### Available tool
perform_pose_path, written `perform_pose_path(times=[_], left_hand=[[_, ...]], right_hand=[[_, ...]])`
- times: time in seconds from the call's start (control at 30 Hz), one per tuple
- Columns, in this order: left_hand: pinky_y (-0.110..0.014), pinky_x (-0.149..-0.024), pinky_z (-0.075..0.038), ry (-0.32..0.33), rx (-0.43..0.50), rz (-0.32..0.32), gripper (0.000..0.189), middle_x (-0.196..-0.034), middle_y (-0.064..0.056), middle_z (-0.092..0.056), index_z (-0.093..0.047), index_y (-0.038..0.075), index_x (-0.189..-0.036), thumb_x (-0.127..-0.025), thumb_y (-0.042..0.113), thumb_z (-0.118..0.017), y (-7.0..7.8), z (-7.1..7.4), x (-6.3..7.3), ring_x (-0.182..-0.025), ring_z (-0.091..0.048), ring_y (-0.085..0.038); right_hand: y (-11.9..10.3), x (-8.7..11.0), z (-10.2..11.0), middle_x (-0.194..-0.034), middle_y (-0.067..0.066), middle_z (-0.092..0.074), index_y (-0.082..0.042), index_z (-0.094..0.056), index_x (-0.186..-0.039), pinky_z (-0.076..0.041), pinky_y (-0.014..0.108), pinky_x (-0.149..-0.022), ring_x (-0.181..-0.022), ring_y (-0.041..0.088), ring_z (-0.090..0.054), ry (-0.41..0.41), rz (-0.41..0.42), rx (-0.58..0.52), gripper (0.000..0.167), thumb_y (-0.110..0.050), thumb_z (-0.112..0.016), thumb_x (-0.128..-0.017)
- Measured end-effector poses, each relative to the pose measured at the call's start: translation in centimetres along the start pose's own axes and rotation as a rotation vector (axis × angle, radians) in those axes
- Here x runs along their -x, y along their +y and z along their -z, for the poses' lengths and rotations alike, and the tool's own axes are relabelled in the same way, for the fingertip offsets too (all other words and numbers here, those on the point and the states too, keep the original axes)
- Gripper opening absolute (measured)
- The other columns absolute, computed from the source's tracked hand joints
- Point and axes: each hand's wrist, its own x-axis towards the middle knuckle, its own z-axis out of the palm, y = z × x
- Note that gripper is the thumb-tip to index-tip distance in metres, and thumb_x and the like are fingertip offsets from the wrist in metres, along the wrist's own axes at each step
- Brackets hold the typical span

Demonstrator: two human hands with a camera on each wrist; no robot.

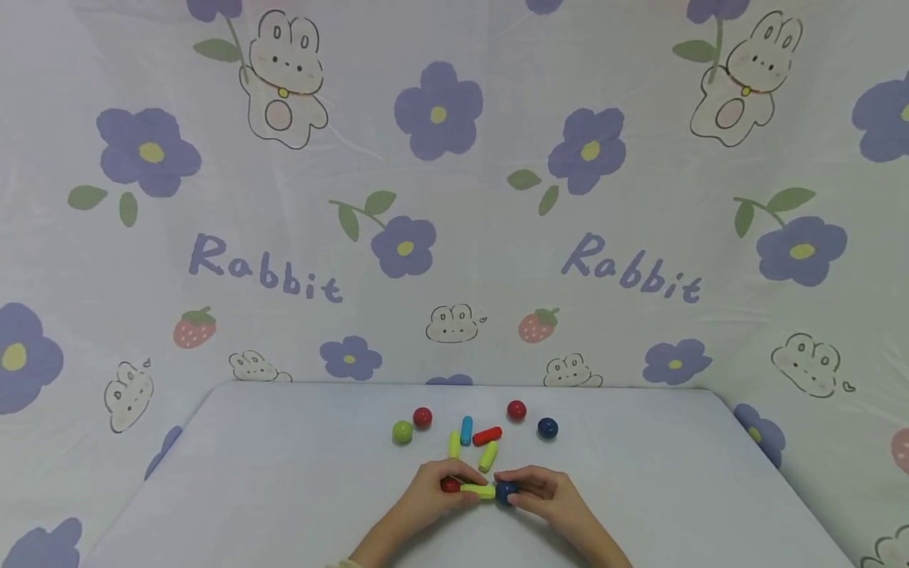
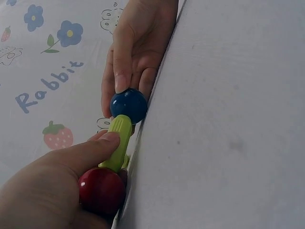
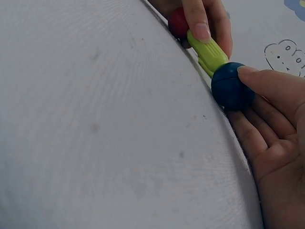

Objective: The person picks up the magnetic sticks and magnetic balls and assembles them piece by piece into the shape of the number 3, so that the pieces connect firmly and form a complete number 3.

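Observation:
My left hand pinches a ridged yellow-green rod between thumb and fingers. A shiny red ball sits at the rod's near end, beside the left palm. At the opposite end, a dark blue ball meets the rod's tip. My right hand grips this blue ball, thumb on one side and fingers on the other. In the head view, the ball-and-rod piece lies crosswise between both hands, low over the front part of the table. The left fingers hide part of the red ball there.
On the white table beyond the hands lie a blue rod, a red rod and two yellow-green rods. Loose balls flank them: green and red leftward, red and dark blue rightward.

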Motion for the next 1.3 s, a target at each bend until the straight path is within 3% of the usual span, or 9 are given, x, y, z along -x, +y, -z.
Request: perform_pose_path(times=[0.17, 0.53, 0.77, 1.07, 1.3], left_hand=[[-0.028, -0.085, -0.041, -0.001, 0.004, 0.019, 0.022, -0.097, 0.004, -0.063, -0.068, 0.015, -0.1, -0.078, 0.012, -0.069, 0.7, 0.1, 0.1, -0.094, -0.056, -0.012], [-0.027, -0.084, -0.042, -0.004, -0.006, -0.01, 0.021, -0.095, 0.009, -0.064, -0.069, 0.021, -0.099, -0.077, 0.02, -0.07, -1.3, -0.2, -0.4, -0.093, -0.056, -0.01], [-0.026, -0.085, -0.041, -0.003, -0.016, 0.009, 0.02, -0.095, 0.01, -0.064, -0.07, 0.02, -0.098, -0.078, 0.021, -0.07, -1.3, -0.1, -0.5, -0.093, -0.056, -0.009], [-0.026, -0.085, -0.041, -0.006, -0.008, 0.042, 0.02, -0.094, 0.011, -0.064, -0.07, 0.023, -0.097, -0.077, 0.021, -0.07, -1.3, 0.0, -0.4, -0.093, -0.056, -0.009], [-0.026, -0.083, -0.042, -0.001, -0.003, 0.027, 0.02, -0.093, 0.009, -0.064, -0.07, 0.021, -0.097, -0.077, 0.021, -0.071, -1.4, 0.1, -0.3, -0.091, -0.056, -0.01]], right_hand=[[0.0, 0.0, 0.0, -0.114, 0.008, -0.058, -0.005, -0.059, -0.113, -0.04, 0.026, -0.087, -0.108, 0.02, -0.052, -0.004, 0.018, -0.004, 0.032, -0.012, -0.065, -0.082], [-0.3, 0.0, -0.1, -0.116, 0.009, -0.057, -0.004, -0.057, -0.116, -0.041, 0.026, -0.087, -0.108, 0.02, -0.052, 0.016, 0.001, 0.026, 0.035, -0.016, -0.063, -0.084], [-0.5, -0.1, 0.0, -0.116, 0.009, -0.057, -0.006, -0.057, -0.117, -0.041, 0.026, -0.086, -0.108, 0.019, -0.052, 0.06, -0.017, 0.017, 0.035, -0.019, -0.061, -0.086], [-3.0, -0.2, -0.7, -0.12, 0.013, -0.054, -0.003, -0.055, -0.118, -0.041, 0.025, -0.086, -0.113, 0.024, -0.047, 0.167, -0.058, 0.037, 0.041, -0.021, -0.065, -0.083], [-1.8, -1.9, -0.6, -0.122, 0.009, -0.053, -0.006, -0.054, -0.121, -0.038, 0.026, -0.089, -0.116, 0.02, -0.045, 0.226, -0.052, 0.072, 0.046, -0.021, -0.068, -0.081]])
